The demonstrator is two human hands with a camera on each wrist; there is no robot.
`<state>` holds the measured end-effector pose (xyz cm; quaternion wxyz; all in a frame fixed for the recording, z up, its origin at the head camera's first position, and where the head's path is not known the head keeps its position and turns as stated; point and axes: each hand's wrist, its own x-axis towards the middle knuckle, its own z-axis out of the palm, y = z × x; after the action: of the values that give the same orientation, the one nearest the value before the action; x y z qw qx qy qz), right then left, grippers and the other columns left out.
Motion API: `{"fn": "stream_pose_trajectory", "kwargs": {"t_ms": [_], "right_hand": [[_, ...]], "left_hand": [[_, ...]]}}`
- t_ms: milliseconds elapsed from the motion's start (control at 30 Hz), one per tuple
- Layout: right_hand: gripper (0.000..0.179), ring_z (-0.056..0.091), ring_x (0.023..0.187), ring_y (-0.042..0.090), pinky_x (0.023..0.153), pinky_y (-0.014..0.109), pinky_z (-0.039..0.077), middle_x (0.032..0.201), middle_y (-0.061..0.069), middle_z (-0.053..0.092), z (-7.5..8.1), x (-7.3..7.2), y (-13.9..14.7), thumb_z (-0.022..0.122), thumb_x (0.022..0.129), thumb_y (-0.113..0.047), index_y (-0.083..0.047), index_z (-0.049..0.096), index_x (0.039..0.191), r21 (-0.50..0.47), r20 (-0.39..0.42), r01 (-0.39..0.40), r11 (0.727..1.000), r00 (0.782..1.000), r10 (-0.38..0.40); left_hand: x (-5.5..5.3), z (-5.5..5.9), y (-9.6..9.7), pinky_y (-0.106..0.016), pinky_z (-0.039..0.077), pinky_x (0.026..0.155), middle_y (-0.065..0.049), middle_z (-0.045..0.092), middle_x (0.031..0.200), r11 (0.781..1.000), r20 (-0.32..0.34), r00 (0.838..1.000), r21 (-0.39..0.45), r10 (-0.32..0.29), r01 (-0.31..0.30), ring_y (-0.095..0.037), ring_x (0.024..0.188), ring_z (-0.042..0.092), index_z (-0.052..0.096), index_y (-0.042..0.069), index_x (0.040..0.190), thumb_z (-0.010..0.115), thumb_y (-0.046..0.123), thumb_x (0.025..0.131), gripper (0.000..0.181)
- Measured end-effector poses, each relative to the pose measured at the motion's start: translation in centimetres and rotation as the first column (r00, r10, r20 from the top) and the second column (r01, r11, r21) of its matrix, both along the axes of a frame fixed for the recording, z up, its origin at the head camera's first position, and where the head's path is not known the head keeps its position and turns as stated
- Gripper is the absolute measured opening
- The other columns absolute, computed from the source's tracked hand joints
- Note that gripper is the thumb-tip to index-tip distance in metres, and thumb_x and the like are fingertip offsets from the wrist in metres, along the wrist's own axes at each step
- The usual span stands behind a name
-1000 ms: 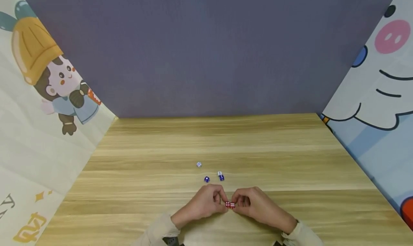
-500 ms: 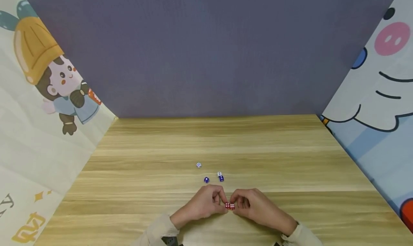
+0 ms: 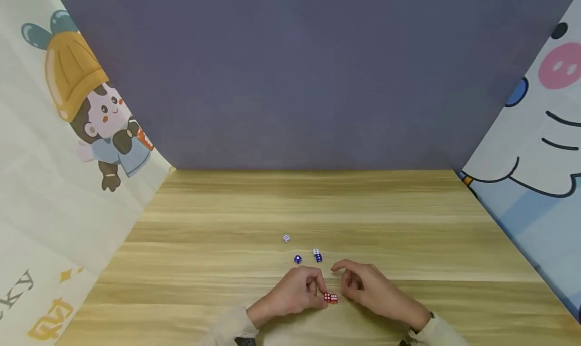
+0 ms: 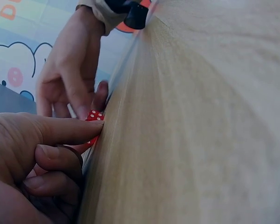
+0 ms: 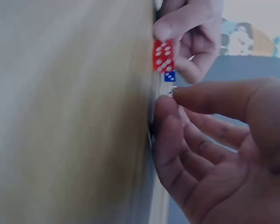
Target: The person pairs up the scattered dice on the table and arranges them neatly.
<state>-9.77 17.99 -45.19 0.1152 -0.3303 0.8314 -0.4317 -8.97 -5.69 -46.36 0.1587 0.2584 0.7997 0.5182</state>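
Two red dice with white pips sit side by side near the front of the table. My left hand (image 3: 295,291) pinches the left red die (image 3: 327,297) between thumb and index finger, its other fingers curled under. The second red die (image 3: 334,298) lies against its right side. Just right of the pair is my right hand (image 3: 374,291), its fingers loosely bent and thumb apart from the index, holding nothing. In the right wrist view, a gap shows between my right hand (image 5: 224,140) and the red dice (image 5: 164,55).
Beyond the hands lie a blue die (image 3: 297,259) and another blue die (image 3: 318,258) touching a white die (image 3: 315,251). A second white die (image 3: 287,238) is farther back. The wooden table (image 3: 218,210) ends at a grey back wall (image 3: 290,78), with printed cloths at both sides.
My right hand has let go of the right red die and drawn away to the right, its fingers spreading. The left hand keeps its pinch. The head view has shifted slightly.
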Motion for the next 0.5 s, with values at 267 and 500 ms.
{"fn": "stream_pose_trajectory", "kwargs": {"t_ms": [267, 500], "right_hand": [[0.032, 0.058, 0.057, 0.005, 0.053, 0.024, 0.049, 0.081, -0.005, 0.065, 1.3, -3.2, -2.2, 0.066, 0.094, -0.007, -0.003, 0.061, 0.125, 0.137, -0.052, 0.097, 0.986, 0.995, -0.09], [0.02, 0.052, 0.04, 0.005, 0.041, 0.024, 0.044, 0.066, -0.008, 0.06, 0.9, -4.4, -4.1, 0.07, 0.091, -0.01, -0.006, 0.066, 0.111, 0.193, -0.08, 0.119, 0.974, 0.991, -0.105]], "left_hand": [[-0.5, 0.3, 0.2, -0.015, 0.035, 0.046, 0.009, 0.051, 0.057, 1.0, -0.007, 1.0, 0.004, -0.008, 0.008, 0.002, 0.048, 0.043, 0.067, 0.009, 0.083, 0.084, 0.0, 0.074, 0.021], [-0.1, 0.1, 0.3, -0.015, 0.035, 0.047, 0.01, 0.05, 0.056, 1.0, 0.002, 1.0, -0.001, 0.002, -0.002, 0.002, 0.048, 0.044, 0.067, 0.009, 0.082, 0.085, 0.0, 0.073, 0.022]]}}
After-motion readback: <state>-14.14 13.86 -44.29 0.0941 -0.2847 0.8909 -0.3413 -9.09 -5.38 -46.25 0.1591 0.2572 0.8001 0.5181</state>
